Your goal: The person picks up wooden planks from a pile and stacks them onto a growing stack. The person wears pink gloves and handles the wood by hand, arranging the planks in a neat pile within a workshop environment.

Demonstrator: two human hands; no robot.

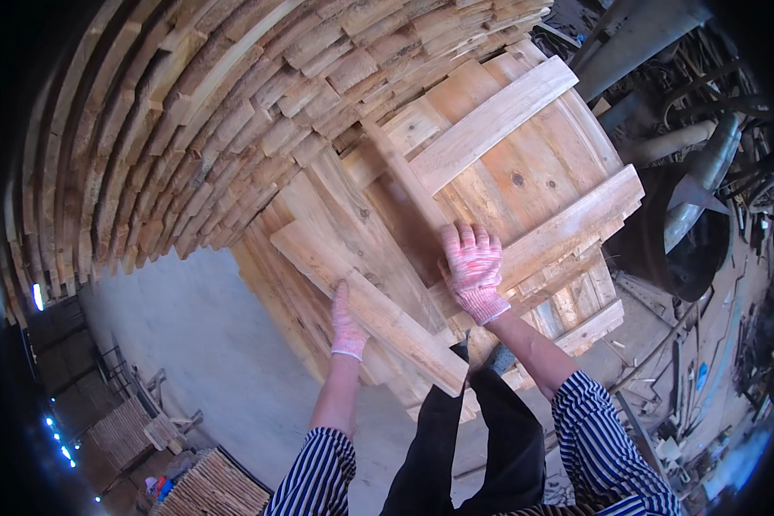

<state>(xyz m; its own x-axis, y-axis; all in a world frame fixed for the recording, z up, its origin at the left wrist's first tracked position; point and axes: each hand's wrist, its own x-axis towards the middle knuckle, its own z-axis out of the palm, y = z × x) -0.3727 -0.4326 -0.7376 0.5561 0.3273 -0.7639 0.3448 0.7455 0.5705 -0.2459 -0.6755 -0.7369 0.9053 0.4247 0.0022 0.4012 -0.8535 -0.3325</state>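
Observation:
My left hand (348, 327), in a pink and white knit glove, is closed on the edge of a loose wooden plank (374, 310). The plank slants from upper left to lower right over the stacked boards (331, 193). My right hand (475, 273), gloved alike, has its fingers curled at the near end of a narrow board (404, 172). That board lies along the left side of a wooden panel (507, 163). Two pale battens cross the panel, the far one (494, 125) and the near one (568, 219). The fingertips of my left hand are hidden under the plank.
A tall pile of rough planks (215, 129) rises at the far left. To the right stand a dark round container (675, 232) and a metal pipe (705, 172), with scrap strewn behind. More stacked wood (215, 486) sits at the lower left. My legs (507, 439) are close to the stack.

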